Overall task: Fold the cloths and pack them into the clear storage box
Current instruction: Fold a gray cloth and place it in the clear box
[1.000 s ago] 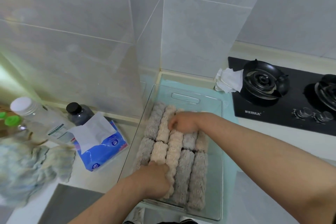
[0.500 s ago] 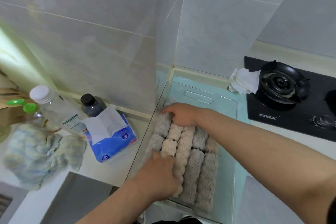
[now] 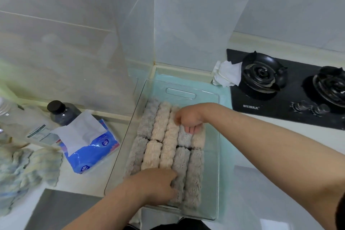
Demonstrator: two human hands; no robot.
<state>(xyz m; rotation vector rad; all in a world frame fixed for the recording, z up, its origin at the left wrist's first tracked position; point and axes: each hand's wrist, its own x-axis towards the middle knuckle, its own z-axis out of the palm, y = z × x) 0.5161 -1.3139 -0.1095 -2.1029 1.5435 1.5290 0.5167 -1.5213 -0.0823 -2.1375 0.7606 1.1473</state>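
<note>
While both hands' fingers [image 3: 192,129] press, curled but gripping nothing, on the cloths [image 3: 164,147] packed beneath them in the box [image 3: 212,155], a careless push could unroll one.

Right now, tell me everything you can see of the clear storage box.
The clear storage box is a see-through, plastic-looking rectangular bin with a moulded handle recess in its far wall. It sits on the counter over a pale green mat, left of the stove. Folded grey and beige cloths stand packed in rows inside, leaving a strip bare on the right. The left hand and right hand press on them.
</note>
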